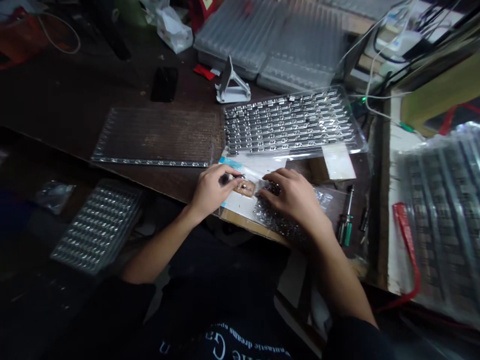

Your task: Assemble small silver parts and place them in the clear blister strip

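My left hand [213, 189] pinches a small metal part at its fingertips, right beside a small brown jig [244, 188] on a white sheet [240, 204] at the table's front edge. My right hand [294, 194] lies over a clear bag of small dark metal parts [275, 220], fingers curled into the pile; whether it holds a part is hidden. Just behind both hands sits a clear plastic tray [290, 122] filled with rows of small metal components.
An empty clear tray [155, 136] lies left on the dark wooden table [75, 100]. Stacked trays [270, 45] stand at the back, a white stand [232, 85] and black phone [165, 84] near them. Screwdrivers [347, 220] lie right; more trays [438, 210], [98, 225] flank me.
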`<state>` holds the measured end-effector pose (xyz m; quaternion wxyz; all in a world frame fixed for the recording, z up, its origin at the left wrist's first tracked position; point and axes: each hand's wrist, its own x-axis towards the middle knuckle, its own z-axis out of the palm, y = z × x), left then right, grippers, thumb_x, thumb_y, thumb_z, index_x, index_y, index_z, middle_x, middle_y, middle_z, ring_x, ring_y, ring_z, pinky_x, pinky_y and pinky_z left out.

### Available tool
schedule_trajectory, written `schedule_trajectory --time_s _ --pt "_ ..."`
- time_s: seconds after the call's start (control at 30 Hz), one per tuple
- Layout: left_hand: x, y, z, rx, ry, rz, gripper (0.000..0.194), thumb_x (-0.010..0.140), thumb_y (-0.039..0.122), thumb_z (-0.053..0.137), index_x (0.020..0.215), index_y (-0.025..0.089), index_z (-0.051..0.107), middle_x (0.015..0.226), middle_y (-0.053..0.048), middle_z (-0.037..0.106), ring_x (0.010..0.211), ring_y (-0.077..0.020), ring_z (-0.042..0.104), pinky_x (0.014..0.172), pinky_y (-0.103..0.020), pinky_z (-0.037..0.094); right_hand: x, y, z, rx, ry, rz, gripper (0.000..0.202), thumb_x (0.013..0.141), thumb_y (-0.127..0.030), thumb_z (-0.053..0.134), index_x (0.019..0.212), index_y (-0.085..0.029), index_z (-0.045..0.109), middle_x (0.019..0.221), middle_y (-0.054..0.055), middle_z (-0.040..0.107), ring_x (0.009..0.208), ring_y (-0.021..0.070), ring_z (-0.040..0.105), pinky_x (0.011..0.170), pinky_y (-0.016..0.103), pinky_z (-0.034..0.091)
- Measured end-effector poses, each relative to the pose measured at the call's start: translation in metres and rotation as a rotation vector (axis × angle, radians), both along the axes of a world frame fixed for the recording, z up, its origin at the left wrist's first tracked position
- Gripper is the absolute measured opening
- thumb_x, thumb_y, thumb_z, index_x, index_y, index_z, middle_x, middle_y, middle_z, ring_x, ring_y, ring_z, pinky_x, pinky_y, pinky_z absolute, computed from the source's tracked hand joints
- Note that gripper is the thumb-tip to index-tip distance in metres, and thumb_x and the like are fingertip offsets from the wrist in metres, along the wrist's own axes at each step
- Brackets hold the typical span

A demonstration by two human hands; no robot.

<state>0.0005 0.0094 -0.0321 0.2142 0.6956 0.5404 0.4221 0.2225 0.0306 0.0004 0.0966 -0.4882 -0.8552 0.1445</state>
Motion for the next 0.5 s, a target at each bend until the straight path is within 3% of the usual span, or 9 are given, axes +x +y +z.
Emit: schedule_trajectory --time_s 0.13,0.23,0.5 --pt "0.016 0.0 0.002 0.031 0.033 -0.077 0.008 0.084 0.023 0.077 0.087 0.02 0.071 0.088 -0.004 0.076 0.085 -0.0193 0.069 0.08 -0.034 0.054 0.007 0.0 0.003 -0.108 -0.113 0.041 0.014 0.093 -0.021 0.065 0.1 -0.015 0.075 0.097 0.012 0.073 0.089 0.0242 0.066 0.077 0.033 0.045" --pt "0.022 0.0 0.0 0.019 0.08 -0.098 0.008 0.083 0.023 0.078 0.085 0.02 0.07 0.086 -0.003 0.075 0.085 -0.0198 0.068 0.079 -0.034 0.053 0.006 -0.002 0.003 -0.123 -0.109 0.06 0.017 0.096 -0.017 0.058 0.096 -0.014 0.075 0.095 0.011 0.073 0.087 0.0222 0.066 0.075 0.031 0.042" --pt "0.022 0.002 -0.007 -0.031 0.158 -0.085 0.009 0.084 0.024 0.076 0.082 0.021 0.068 0.086 -0.004 0.074 0.089 -0.0221 0.067 0.082 -0.037 0.052 0.015 -0.001 0.0 -0.129 0.21 0.002 0.016 0.097 -0.021 0.061 0.096 -0.018 0.076 0.091 0.008 0.073 0.083 0.0217 0.068 0.073 0.031 0.046"
